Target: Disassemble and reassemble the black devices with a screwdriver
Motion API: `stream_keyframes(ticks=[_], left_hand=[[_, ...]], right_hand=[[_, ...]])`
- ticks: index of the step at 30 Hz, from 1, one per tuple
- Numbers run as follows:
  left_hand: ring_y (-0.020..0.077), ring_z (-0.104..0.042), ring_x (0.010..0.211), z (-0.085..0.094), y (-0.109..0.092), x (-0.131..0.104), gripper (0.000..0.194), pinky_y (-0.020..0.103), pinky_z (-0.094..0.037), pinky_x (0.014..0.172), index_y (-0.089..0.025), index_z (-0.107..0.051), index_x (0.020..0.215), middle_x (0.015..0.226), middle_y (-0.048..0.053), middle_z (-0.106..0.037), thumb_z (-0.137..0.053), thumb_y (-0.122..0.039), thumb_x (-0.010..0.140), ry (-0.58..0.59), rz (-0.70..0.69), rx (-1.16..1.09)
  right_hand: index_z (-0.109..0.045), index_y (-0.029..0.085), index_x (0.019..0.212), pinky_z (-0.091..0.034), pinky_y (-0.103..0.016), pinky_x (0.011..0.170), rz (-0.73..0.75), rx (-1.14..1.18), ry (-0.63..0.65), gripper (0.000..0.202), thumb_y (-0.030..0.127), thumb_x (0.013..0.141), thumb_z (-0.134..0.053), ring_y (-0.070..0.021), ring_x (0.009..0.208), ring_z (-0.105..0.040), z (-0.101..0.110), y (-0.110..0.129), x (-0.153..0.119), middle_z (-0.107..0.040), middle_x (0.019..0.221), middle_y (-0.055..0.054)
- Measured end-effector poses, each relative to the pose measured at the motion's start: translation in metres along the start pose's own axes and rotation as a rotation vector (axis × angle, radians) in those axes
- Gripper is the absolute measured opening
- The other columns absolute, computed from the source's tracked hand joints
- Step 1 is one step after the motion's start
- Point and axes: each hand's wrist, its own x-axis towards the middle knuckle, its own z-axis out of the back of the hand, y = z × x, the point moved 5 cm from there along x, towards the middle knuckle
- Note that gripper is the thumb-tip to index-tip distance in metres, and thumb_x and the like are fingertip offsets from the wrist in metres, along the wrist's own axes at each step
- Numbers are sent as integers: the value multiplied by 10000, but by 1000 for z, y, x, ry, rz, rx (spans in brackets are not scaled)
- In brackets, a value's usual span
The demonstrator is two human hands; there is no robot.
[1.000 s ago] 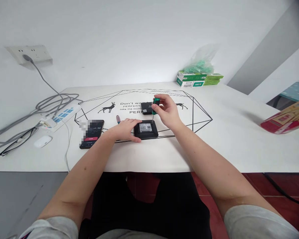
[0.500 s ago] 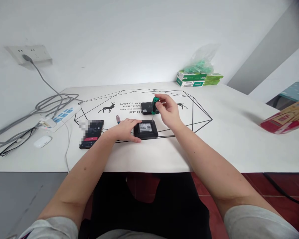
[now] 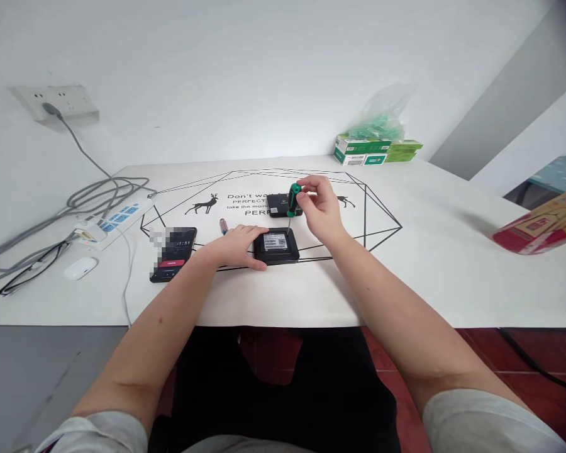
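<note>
A flat black box (image 3: 283, 255) with a white printed label lies on the table mat. Along its left side rests my left hand (image 3: 239, 244), gripping it with the thumb at the front corner and the fingers at the back. My right hand (image 3: 319, 204) is closed on the handle of a green-and-black screwdriver (image 3: 293, 198), pinched between thumb and fingers. The screwdriver stands nearly upright, its tip at the right back corner of the box. Just behind is a second black box (image 3: 277, 206), partly covered by the screwdriver.
Another screwdriver handle (image 3: 223, 226) shows beyond my left hand. Left of my forearm are a phone (image 3: 172, 258), a white earbud case (image 3: 81, 268), glasses (image 3: 33, 270) and a power strip (image 3: 122, 220) with cables. Green boxes (image 3: 363, 146) stand by the wall; a packet (image 3: 538, 226) is at right.
The fingers of my right hand have shifted slightly round the screwdriver handle, and the hand sits a touch farther right. The box and my left hand stay in place.
</note>
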Motion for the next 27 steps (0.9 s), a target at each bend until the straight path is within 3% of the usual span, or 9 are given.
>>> stream_keyframes(ticks=[6, 13, 21, 27], left_hand=[[435, -304, 1631, -1, 1, 0, 1150, 616, -258, 1326, -291, -310, 1739, 1757, 124, -427, -737, -813, 808, 2, 1, 7], [452, -296, 1636, 0, 0, -1, 1153, 675, -176, 1340, -309, -318, 1740, 1757, 120, -429, -735, -826, 798, 3, 7, 9], [432, -308, 1637, 0, 1, -2, 1142, 656, -195, 1343, -329, -322, 1741, 1760, 107, -431, -742, -820, 800, -5, -6, -15], [442, -283, 1651, 0, 2, -1, 1144, 694, -70, 1356, -334, -314, 1741, 1762, 113, -429, -735, -834, 803, -1, 6, 9]], right_hand=[[-504, 337, 1134, -665, -429, 859, -101, 234, 78, 337, 516, 982, -745, -203, 1039, -757, -8, -7, -2, -644, 1478, -61], [-588, 335, 1157, -636, -413, 832, -75, 181, 83, 391, 587, 945, -799, -201, 990, -722, -8, -2, -4, -755, 1294, -41], [-738, 335, 1199, -599, -431, 837, 13, 21, 57, 434, 702, 972, -696, -222, 958, -662, -3, 5, -2, -725, 1150, -41], [-808, 332, 1218, -597, -453, 886, 31, -9, 18, 415, 658, 991, -686, -218, 916, -632, 2, 9, 0, -684, 1055, -46]])
